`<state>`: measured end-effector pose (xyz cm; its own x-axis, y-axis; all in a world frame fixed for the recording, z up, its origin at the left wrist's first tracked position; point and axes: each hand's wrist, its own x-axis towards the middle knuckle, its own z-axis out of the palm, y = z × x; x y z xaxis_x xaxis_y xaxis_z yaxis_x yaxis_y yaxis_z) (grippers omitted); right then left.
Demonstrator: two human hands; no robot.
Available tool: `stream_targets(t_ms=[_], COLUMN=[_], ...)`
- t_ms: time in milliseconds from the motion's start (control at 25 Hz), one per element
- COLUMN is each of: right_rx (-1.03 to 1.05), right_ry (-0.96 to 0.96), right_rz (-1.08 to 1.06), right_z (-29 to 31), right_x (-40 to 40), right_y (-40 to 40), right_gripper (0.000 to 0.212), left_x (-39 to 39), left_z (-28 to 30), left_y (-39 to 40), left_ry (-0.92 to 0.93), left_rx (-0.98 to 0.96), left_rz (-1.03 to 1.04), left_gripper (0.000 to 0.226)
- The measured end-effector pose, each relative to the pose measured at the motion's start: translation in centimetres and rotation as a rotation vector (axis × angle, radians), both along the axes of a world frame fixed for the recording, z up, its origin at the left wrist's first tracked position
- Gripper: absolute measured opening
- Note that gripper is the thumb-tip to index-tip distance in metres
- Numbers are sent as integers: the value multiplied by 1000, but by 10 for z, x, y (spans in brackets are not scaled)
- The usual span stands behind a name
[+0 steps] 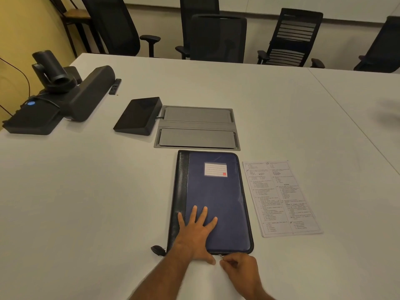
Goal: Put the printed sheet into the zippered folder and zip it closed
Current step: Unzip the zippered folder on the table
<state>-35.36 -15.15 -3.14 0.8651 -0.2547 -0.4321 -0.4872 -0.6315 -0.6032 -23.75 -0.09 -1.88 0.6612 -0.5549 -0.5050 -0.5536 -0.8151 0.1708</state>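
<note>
We're pressing our left hand (195,229) flat on the blue-and-black zippered folder (214,198) so it's not sliding, while our right hand (239,269) grip is pinching its small metal zipper pull (221,256); the printed sheet (281,197) is waiting just right of it.

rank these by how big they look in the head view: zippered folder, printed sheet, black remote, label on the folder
1. zippered folder
2. printed sheet
3. label
4. black remote, which lies farther from the camera, so its last place is unsure

Two bare forearms and hands — left hand (195,232), right hand (240,270) — no sleeves in view.
</note>
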Motion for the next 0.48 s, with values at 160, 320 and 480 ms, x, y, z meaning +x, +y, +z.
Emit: stream_targets(t_ms=[160,320,480], right_rx=[48,65,128], right_ry=[-26,-61,-80], right_rz=[-18,-39,-39], right_z=[1,3,8], right_x=[0,-1,-1], right_y=[-2,-3,-6], right_gripper=[38,36,31], left_x=[-2,-23,-49], left_z=[2,9,0], left_y=[17,15,2], left_ry=[-46,-109,194], left_rx=[-237,-395,-405], left_rz=[106,226,431], left_gripper=[89,33,50])
